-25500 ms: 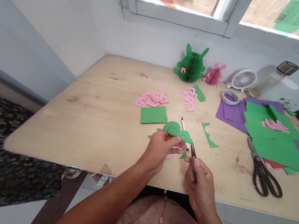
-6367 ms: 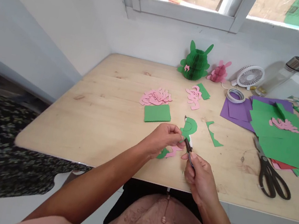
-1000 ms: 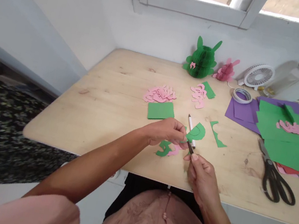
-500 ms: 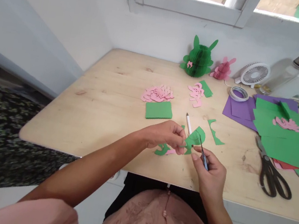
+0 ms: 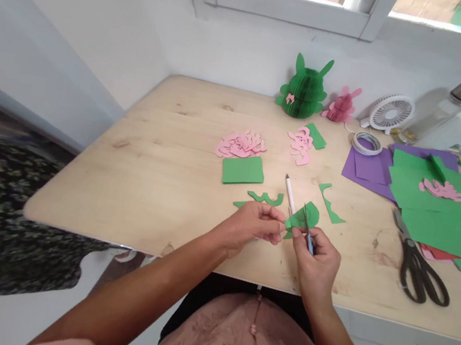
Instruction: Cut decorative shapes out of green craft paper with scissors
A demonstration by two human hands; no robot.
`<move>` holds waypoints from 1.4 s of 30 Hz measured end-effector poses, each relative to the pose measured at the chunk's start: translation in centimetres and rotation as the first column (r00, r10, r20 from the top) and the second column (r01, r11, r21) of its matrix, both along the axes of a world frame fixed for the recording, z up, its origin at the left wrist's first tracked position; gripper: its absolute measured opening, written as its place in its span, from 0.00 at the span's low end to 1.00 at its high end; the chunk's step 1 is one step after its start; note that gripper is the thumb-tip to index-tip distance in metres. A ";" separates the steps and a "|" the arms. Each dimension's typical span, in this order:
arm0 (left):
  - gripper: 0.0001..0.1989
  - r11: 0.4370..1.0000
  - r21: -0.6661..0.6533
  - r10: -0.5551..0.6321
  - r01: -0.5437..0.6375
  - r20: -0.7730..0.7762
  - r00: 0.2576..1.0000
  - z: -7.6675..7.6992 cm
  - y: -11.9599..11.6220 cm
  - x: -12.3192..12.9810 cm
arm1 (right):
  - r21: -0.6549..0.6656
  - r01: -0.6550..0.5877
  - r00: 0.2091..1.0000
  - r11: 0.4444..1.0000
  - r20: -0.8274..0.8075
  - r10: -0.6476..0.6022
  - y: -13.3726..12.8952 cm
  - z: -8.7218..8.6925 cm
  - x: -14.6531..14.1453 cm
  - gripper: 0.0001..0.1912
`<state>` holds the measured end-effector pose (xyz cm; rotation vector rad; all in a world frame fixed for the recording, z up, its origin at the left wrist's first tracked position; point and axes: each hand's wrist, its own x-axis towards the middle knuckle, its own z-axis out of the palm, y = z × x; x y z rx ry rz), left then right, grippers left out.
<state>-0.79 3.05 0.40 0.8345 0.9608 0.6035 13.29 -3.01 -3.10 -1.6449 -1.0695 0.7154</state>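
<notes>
My left hand point(image 5: 260, 223) pinches the left end of a piece of green paper point(image 5: 311, 212) above the table's near edge. In my right hand point(image 5: 317, 258) is a small pair of scissors with blue handles point(image 5: 310, 245); the blades lie against the green paper. My right fingertips come close to the paper's lower edge; whether they touch it I cannot tell. A white pen point(image 5: 290, 192) lies just behind the paper. Wavy green offcuts point(image 5: 270, 198) rest beyond my left hand, and another green offcut point(image 5: 331, 204) lies to the right.
Pink cut-outs point(image 5: 242, 143) lie behind a green rectangle point(image 5: 243, 170). Large black scissors point(image 5: 417, 262) lie at right beside stacked green sheets point(image 5: 444, 228). Along the wall stand a green paper figure point(image 5: 304, 93), a pink one point(image 5: 341, 107), a fan point(image 5: 390, 113) and a bottle point(image 5: 441, 114).
Both hands have shifted slightly, the right one to the left and closer to the paper. The green piece has turned a little. My left arm uncovers more offcuts behind the hand.
</notes>
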 end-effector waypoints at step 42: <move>0.06 0.987 0.136 0.088 -0.083 -0.028 0.996 0.6 -0.6 -0.2 | -0.191 -0.289 0.864 0.938 -0.473 0.170 -2.0 0.1 0.2 0.25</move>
